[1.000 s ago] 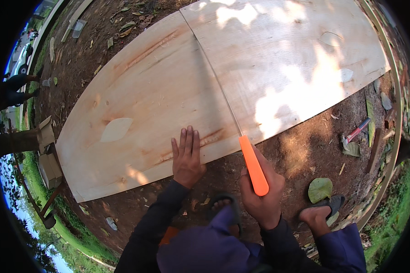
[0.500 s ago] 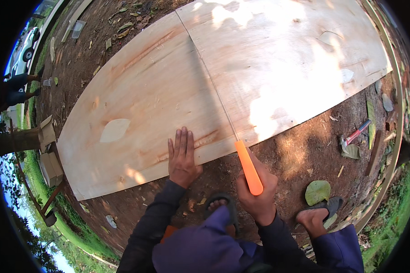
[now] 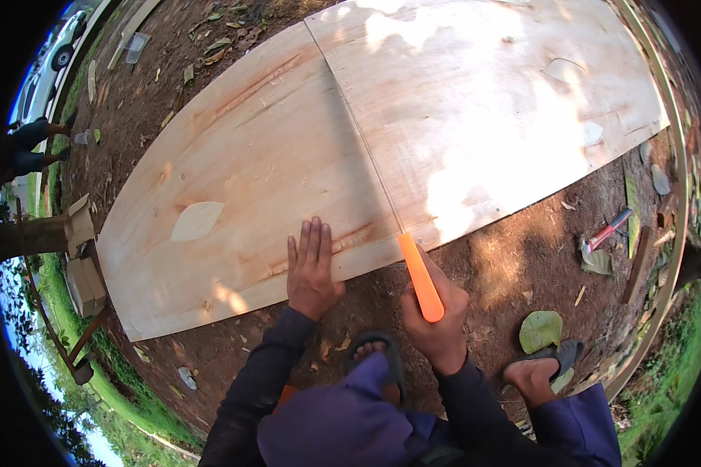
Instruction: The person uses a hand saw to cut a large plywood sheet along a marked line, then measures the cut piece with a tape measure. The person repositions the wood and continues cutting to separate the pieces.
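Note:
A large pale plywood sheet (image 3: 273,171) spans the view. My left hand (image 3: 313,261) lies flat on its near edge, fingers stretched out and slightly spread. Just beyond that edge, my right hand (image 3: 438,315) grips the orange handle of a handsaw (image 3: 422,279). The saw appears nearly edge-on, its thin blade running away from me over the sheet. A dark line (image 3: 319,48) continues toward the far edge, and I cannot tell exactly where blade ends and line begins. A soft shadow falls on the wood left of the blade.
On the brown soil at right lie a hammer (image 3: 607,228) with a red and blue handle, and a green leaf (image 3: 540,331). My sandalled feet (image 3: 375,354) are below the sheet. A cardboard box (image 3: 86,286) stands left; another person's legs (image 3: 35,148) show at far left.
My right hand and the saw handle have shifted slightly away from me, toward the sheet. My left hand stays at the same place on the wood.

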`<state>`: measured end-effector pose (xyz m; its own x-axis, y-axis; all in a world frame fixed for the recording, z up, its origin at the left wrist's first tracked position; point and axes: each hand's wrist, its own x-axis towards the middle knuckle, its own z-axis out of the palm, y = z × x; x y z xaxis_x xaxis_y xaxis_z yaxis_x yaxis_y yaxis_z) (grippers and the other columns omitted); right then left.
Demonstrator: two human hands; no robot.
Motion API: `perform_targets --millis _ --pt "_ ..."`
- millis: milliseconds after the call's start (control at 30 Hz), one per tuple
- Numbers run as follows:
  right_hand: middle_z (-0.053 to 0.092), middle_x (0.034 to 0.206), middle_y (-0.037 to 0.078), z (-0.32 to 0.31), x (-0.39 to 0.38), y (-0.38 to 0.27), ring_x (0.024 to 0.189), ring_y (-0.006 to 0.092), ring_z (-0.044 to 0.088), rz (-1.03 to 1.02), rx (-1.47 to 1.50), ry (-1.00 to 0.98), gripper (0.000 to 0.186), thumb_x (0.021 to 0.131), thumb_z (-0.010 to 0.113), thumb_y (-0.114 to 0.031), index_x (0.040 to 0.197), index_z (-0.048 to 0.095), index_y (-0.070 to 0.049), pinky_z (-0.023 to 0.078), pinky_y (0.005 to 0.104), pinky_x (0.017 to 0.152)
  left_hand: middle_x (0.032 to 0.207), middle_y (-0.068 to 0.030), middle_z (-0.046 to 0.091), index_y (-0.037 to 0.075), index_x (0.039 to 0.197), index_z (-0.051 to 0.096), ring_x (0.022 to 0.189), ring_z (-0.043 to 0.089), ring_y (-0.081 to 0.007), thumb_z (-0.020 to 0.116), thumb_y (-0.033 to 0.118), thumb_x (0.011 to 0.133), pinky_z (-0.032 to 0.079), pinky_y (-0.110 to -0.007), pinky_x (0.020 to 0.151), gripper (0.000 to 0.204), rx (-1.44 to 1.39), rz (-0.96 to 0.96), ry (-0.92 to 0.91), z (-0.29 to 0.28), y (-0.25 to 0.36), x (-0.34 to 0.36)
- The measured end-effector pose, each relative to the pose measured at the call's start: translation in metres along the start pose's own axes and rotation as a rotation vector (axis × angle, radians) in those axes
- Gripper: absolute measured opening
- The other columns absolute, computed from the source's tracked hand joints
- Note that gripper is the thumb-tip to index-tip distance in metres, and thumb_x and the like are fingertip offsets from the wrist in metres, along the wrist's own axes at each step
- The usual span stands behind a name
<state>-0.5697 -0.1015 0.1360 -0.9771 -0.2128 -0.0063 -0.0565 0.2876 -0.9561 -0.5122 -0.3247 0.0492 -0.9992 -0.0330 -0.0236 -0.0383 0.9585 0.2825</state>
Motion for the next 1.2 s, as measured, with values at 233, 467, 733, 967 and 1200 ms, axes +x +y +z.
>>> perform_targets --millis 233,467,733,967,1200 --pt "0.062 0.070 0.022 0.048 0.163 -0.002 0.059 0.0378 0.062 -0.037 -0.015 0.082 0.039 0.085 0.064 -0.004 0.124 0.066 0.004 0.050 0.0413 0.057 0.165 -0.0273 0.032 -0.008 0.156 0.035 0.156 0.027 -0.0402 0.067 0.010 0.069 0.018 -0.060 0.126 0.093 -0.005 0.057 0.000 0.000 0.013 0.012" --pt "0.074 0.113 0.024 0.005 0.021 0.003 0.087 0.0315 0.077 -0.037 -0.007 0.020 0.053 0.082 0.066 0.002 0.135 0.062 0.006 0.060 0.0341 0.077 0.163 -0.0284 0.034 -0.009 0.154 0.037 0.156 0.029 -0.0403 0.066 0.009 0.067 0.019 -0.060 0.126 0.093 0.022 -0.001 0.000 -0.003 0.002 -0.001" --pt "0.064 0.075 0.021 0.044 0.155 -0.001 0.061 0.0297 0.067 -0.022 0.009 0.105 0.043 0.085 0.065 -0.003 0.128 0.065 0.003 0.051 0.0410 0.059 0.165 -0.0233 0.034 -0.005 0.156 0.038 0.157 0.028 -0.0349 0.066 0.016 0.066 0.017 -0.058 0.127 0.096 0.009 0.045 0.016 0.005 0.012 0.012" --pt "0.072 0.121 0.026 0.002 0.020 0.007 0.097 0.0305 0.078 -0.031 -0.043 -0.020 0.059 0.081 0.066 0.002 0.139 0.060 0.006 0.062 0.0362 0.082 0.165 -0.0231 0.035 -0.004 0.156 0.040 0.157 0.029 -0.0352 0.066 0.018 0.068 0.018 -0.059 0.127 0.095 0.035 -0.013 -0.015 0.004 -0.001 -0.003" --pt "0.069 0.083 0.022 0.051 0.135 0.007 0.068 0.0349 0.070 -0.007 0.002 0.088 0.047 0.084 0.065 -0.002 0.130 0.064 0.004 0.055 0.0390 0.064 0.161 -0.0296 0.037 -0.009 0.152 0.041 0.154 0.032 -0.0410 0.067 0.013 0.067 0.021 -0.061 0.125 0.091 0.014 0.045 0.006 0.001 0.007 0.006"
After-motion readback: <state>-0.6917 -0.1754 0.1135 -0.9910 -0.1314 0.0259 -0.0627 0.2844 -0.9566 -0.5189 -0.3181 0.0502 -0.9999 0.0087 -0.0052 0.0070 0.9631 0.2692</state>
